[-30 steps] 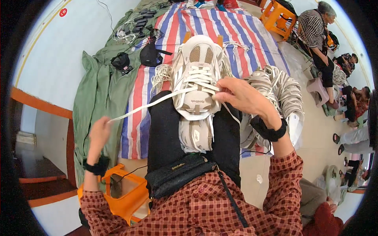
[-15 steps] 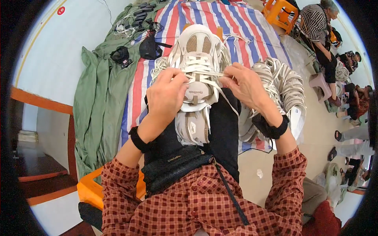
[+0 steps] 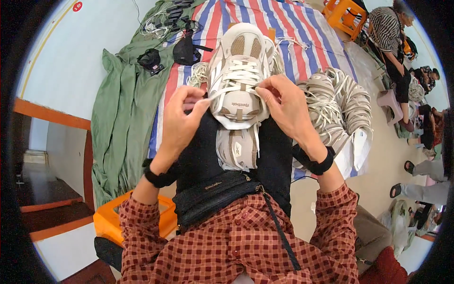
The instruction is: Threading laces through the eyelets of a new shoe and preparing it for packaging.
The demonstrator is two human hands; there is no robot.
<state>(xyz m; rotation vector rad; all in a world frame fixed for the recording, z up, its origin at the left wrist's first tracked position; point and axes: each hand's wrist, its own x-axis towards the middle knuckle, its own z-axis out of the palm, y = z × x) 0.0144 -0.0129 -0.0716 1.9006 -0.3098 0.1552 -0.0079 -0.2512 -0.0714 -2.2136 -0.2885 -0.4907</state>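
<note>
A beige and white sneaker (image 3: 242,45) stands in front of me, toe pointing away, its pale shoelace (image 3: 242,75) crossing the tongue in several rows. On its left side, my left hand (image 3: 182,116) is closed in a pinch, drawing a taut end of the lace out to the left. At the opposite eyelet row, my right hand (image 3: 286,106) pinches the lace between thumb and forefinger, close against the shoe; the fingertips partly hide it. Another sneaker (image 3: 236,146) lies below, between my dark-trousered legs.
Right of my hands lies a pile of beige sneakers (image 3: 352,106) with loose laces. A striped sheet (image 3: 293,23) spreads beyond, beside green cloth (image 3: 118,118). Black pouches (image 3: 187,49) lie at far left. An orange stool (image 3: 111,217) is at my left hip. Other people sit at far right.
My left hand has moved left and away from the shoe, pulling the lace. My right hand has come in to the shoe's right eyelets. The crossed rows look neater.
</note>
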